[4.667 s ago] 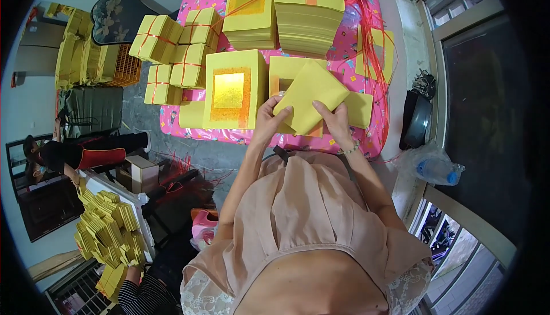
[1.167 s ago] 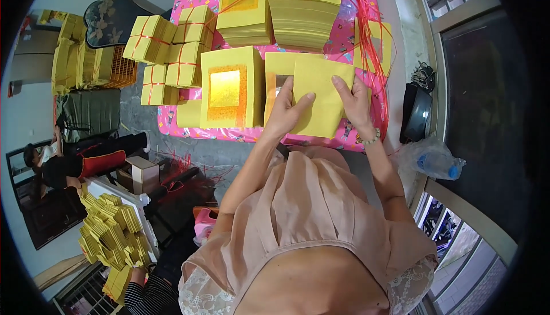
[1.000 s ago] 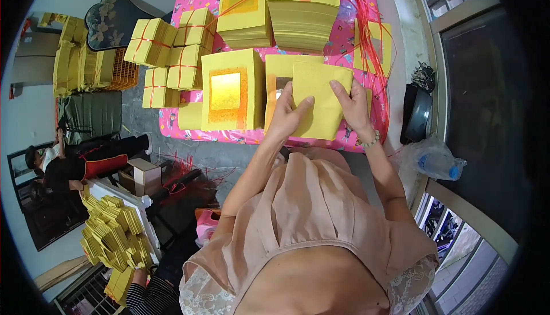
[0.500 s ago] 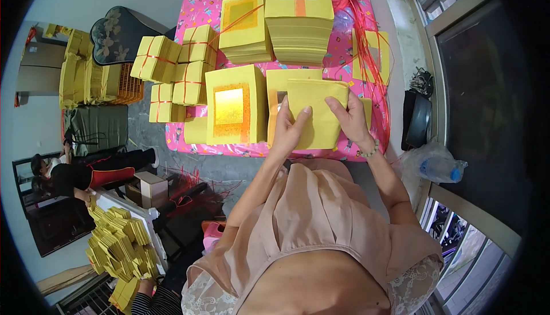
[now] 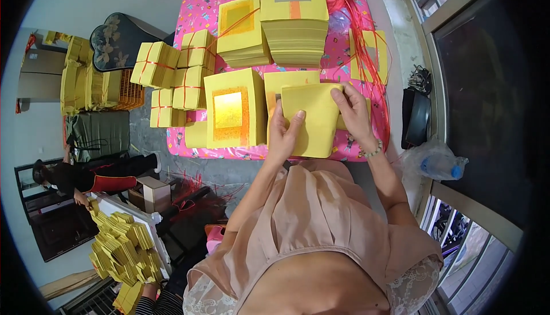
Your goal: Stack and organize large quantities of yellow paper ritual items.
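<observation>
On the pink table [image 5: 206, 5], a plain yellow sheet [image 5: 312, 120].

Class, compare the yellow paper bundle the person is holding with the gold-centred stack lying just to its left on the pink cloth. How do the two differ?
The held yellow bundle shows a plain yellow face; the gold-centred stack shows a shiny gold square framed in orange. The held yellow bundle is gripped by the left hand and right hand; the gold-centred stack lies untouched on the pink cloth. Both are yellow, roughly square paper.
</observation>
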The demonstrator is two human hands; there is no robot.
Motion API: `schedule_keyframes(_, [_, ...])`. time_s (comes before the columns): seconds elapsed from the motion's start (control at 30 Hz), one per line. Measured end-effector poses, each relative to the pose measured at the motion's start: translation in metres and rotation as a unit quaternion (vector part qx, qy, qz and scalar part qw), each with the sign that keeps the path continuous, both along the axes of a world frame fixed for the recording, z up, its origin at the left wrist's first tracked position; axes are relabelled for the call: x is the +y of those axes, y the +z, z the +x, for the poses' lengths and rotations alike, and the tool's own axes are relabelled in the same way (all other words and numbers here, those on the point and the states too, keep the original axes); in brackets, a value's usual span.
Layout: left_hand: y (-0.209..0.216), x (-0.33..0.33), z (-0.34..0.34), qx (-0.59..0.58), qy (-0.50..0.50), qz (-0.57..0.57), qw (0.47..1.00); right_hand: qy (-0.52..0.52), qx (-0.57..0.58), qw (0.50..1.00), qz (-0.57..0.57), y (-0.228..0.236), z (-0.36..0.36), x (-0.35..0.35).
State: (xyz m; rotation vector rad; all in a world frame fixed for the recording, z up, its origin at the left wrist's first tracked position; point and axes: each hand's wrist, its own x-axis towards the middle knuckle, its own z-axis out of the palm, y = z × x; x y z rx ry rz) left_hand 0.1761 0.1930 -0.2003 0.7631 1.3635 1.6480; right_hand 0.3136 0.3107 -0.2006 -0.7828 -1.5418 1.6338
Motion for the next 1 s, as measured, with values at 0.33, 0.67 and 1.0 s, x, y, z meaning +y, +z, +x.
schedule_keyframes(0.33, [-0.004, -0.004, -0.010, -0.078, -0.015, -0.034, 0.996, 0.056, -0.067, 0.995, -0.049, -0.007, 0.007, -0.010])
schedule_keyframes(0.67, [-0.015, 0.001, -0.018, -0.078, -0.035, -0.072, 0.994, 0.106, -0.155, 0.980, -0.069, -0.018, 0.013, -0.015])
schedule_keyframes(1.0, [-0.022, 0.004, -0.022, -0.043, -0.019, -0.058, 0.997, 0.111, -0.166, 0.972, -0.121, -0.023, 0.018, -0.028])
